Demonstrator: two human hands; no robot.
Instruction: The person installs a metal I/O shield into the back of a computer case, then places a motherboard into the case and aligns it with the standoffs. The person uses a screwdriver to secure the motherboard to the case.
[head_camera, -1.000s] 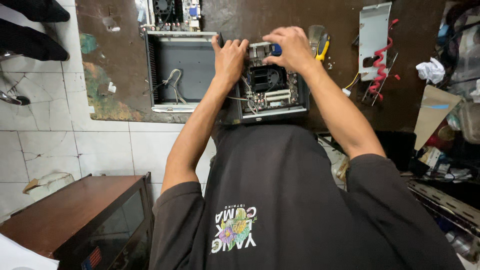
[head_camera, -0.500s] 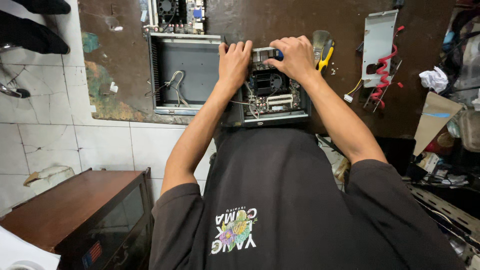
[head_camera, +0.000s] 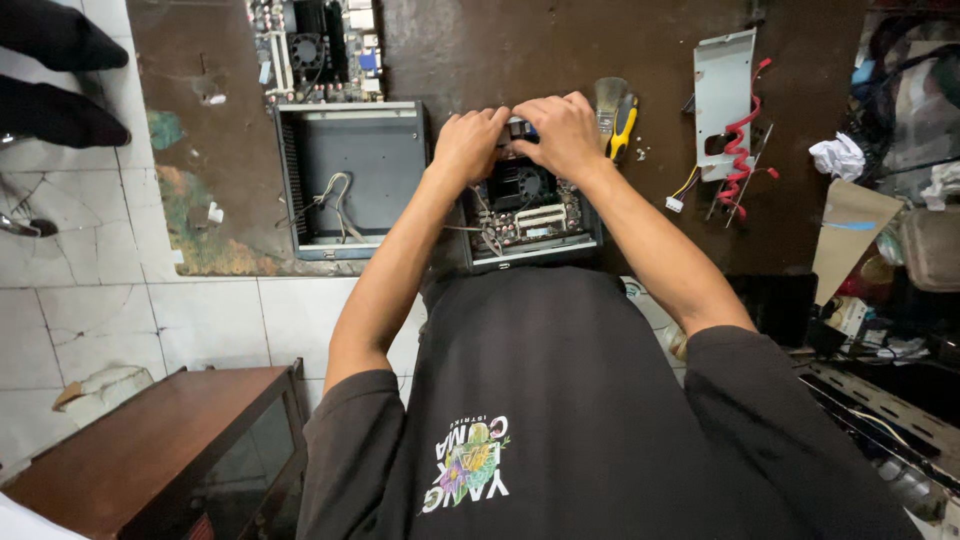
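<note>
At the middle of the dark tabletop (head_camera: 560, 40), both hands meet over the far edge of a small open computer case (head_camera: 530, 215) that holds a circuit board with a black fan (head_camera: 522, 185). The left hand (head_camera: 468, 145) and right hand (head_camera: 558, 135) are pressed close together, fingers curled around a small part with a blue end (head_camera: 520, 127) at the case's 12 o'clock edge; the fingers hide most of it, so whether they pinch it fast I cannot tell.

At 9 o'clock of this case lies an empty grey metal chassis (head_camera: 350, 175) with loose wires inside, and at 11 o'clock a bare circuit board (head_camera: 318, 48). Just beside the right hand at 2 o'clock rest a brush (head_camera: 607, 100) and a yellow-handled tool (head_camera: 623, 125); further out at 3 o'clock lie a grey metal bracket (head_camera: 722, 90) and a red cable (head_camera: 742, 150).

Working such a small part well seems to call for even pressure from both thumbs, straight along the board, with the case kept flat and the thin wires near the fan kept from under the fingers.
</note>
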